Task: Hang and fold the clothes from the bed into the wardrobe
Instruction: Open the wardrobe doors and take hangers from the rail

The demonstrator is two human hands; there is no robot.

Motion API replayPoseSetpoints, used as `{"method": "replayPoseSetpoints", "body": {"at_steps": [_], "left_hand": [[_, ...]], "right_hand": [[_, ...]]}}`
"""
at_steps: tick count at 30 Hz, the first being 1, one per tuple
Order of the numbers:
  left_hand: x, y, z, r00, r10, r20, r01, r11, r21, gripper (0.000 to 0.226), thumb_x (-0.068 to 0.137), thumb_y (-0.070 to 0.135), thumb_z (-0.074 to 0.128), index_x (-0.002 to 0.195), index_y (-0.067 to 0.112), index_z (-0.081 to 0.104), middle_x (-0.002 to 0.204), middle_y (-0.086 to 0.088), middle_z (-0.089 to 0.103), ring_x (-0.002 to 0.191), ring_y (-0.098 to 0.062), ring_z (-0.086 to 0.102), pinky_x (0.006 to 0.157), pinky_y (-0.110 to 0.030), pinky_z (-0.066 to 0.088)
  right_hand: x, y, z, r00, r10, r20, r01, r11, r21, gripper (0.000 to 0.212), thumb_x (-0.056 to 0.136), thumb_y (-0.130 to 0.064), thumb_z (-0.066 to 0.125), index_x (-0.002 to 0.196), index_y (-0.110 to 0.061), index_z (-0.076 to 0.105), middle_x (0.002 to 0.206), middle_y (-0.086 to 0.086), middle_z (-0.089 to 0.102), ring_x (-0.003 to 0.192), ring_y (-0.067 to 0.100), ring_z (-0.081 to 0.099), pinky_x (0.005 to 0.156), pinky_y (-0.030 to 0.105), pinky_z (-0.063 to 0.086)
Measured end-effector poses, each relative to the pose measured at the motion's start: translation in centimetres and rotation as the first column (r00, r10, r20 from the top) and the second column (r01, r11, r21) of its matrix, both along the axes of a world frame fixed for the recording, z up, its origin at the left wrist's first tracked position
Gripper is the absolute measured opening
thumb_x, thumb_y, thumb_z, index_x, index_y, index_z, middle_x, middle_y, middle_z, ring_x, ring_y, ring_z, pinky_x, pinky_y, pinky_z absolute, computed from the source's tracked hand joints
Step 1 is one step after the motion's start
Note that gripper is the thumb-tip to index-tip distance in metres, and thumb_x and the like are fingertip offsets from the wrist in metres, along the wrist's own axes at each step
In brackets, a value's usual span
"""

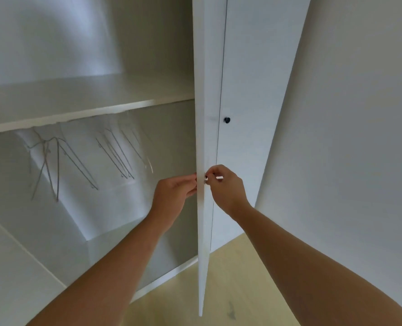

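While the wardrobe (89,109) stands open straight ahead, its white door (204,137) is swung out toward the camera and seen almost edge-on. Both hands meet at that edge about halfway up.

The right hand (227,187) is on the door's outer face. Its grip is closed tight, with thumb and curled fingers pinching a small dark knob (206,177) set close to the door's edge. The left hand (175,191) reaches in from the inner side, fingers bunched and pointing at the same spot. Its fingertips go behind the door's edge, so whether its grip has hold of anything cannot be told.

Inside the wardrobe a white shelf (65,118) runs across. Below it hang thin wire hangers (115,156), blurred, one cluster at the left and another nearer the door. Just right of the open door, the neighbouring door (247,90) looks closed and carries a second knob (227,120), higher in the picture than the held one. Pale wooden floor (230,278) shows below, and a plain wall (348,137) fills the right side.
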State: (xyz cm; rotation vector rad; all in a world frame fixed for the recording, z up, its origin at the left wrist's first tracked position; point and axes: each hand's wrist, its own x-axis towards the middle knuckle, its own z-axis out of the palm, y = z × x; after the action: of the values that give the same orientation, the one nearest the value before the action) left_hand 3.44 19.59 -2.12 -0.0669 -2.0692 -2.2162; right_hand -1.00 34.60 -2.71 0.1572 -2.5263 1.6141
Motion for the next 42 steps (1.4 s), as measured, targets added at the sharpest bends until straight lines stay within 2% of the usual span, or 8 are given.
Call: {"method": "replayPoseSetpoints", "body": {"at_steps": [8,18,24,29,34,38,40,42], "left_hand": [[-1.3,9.6,1.0,0.988,-0.151,0.023,0.152,0.964,-0.219,0.029,0.099,0.019,0.060,0.121,0.029,0.075,0.116,-0.013,0.073,0.119,-0.031,0.064,0.110,-0.053,0.045],[-6.4,17.6,1.4,0.928,-0.361,0.094,0.372,0.908,-0.194,0.038,0.108,0.012,0.046,0.144,0.011,0.054,0.140,-0.002,0.061,0.127,-0.013,0.059,0.115,-0.037,0.043],[-9.0,21.0,1.9,0.911,-0.393,0.130,0.408,0.905,-0.123,0.039,0.109,0.020,0.045,0.145,0.010,0.051,0.146,-0.005,0.056,0.131,-0.016,0.057,0.114,-0.034,0.042],[-10.1,23.2,2.5,0.896,-0.416,0.151,0.435,0.893,-0.119,0.042,0.108,0.022,0.046,0.148,0.008,0.049,0.149,-0.006,0.054,0.135,-0.017,0.053,0.116,-0.034,0.040],[-10.5,23.9,2.6,0.894,-0.424,0.146,0.439,0.894,-0.089,0.040,0.107,0.024,0.050,0.144,0.009,0.053,0.144,-0.004,0.058,0.131,-0.015,0.056,0.112,-0.029,0.041],[-9.6,21.7,1.8,0.930,-0.349,0.112,0.360,0.928,-0.093,0.037,0.104,0.026,0.056,0.138,0.010,0.060,0.138,-0.003,0.063,0.128,-0.015,0.059,0.114,-0.032,0.042],[-8.4,19.8,0.8,0.962,-0.254,0.097,0.263,0.960,-0.097,0.024,0.101,0.026,0.060,0.119,0.015,0.072,0.121,-0.003,0.073,0.116,-0.016,0.067,0.108,-0.033,0.048],[-6.9,17.7,-0.4,0.978,-0.174,0.113,0.186,0.977,-0.100,0.019,0.099,0.023,0.060,0.105,0.015,0.076,0.104,-0.004,0.078,0.101,-0.018,0.073,0.098,-0.034,0.054]], "right_hand": [[0.6,10.2,1.2,0.990,-0.114,0.078,0.115,0.993,-0.012,0.022,0.102,-0.022,0.046,0.107,-0.026,0.067,0.104,-0.008,0.072,0.094,0.017,0.069,0.087,0.036,0.059],[0.1,16.9,0.6,0.952,-0.264,0.155,0.283,0.951,-0.122,0.031,0.103,-0.027,0.039,0.094,-0.025,0.069,0.055,-0.017,0.052,0.048,0.005,0.041,0.045,0.015,0.032],[-1.1,19.5,0.9,0.933,-0.297,0.201,0.302,0.953,0.006,0.040,0.107,-0.029,0.031,0.127,-0.011,0.060,0.105,0.009,0.070,0.083,0.023,0.063,0.077,0.035,0.052],[-2.1,21.1,0.7,0.922,-0.268,0.279,0.262,0.963,0.057,0.049,0.107,-0.024,0.026,0.155,-0.026,0.038,0.152,0.001,0.048,0.132,0.022,0.050,0.108,0.031,0.039],[-2.1,21.7,0.6,0.921,-0.253,0.297,0.254,0.967,0.036,0.053,0.106,-0.017,0.026,0.158,-0.027,0.030,0.161,-0.002,0.036,0.145,0.021,0.038,0.104,0.023,0.028],[-0.9,20.4,0.2,0.908,-0.324,0.266,0.331,0.944,0.022,0.051,0.097,-0.007,0.027,0.127,-0.027,0.063,0.124,-0.004,0.063,0.116,0.026,0.056,0.086,0.018,0.038],[0.2,18.9,-0.5,0.865,-0.413,0.287,0.414,0.908,0.060,0.034,0.086,-0.003,0.032,0.074,-0.026,0.053,0.078,-0.007,0.051,0.079,0.025,0.047,0.057,0.019,0.034],[1.2,17.0,-1.3,0.858,-0.402,0.320,0.392,0.915,0.099,0.029,0.086,-0.003,0.039,0.066,-0.022,0.047,0.071,-0.004,0.046,0.068,0.021,0.043,0.053,0.023,0.034]]}}
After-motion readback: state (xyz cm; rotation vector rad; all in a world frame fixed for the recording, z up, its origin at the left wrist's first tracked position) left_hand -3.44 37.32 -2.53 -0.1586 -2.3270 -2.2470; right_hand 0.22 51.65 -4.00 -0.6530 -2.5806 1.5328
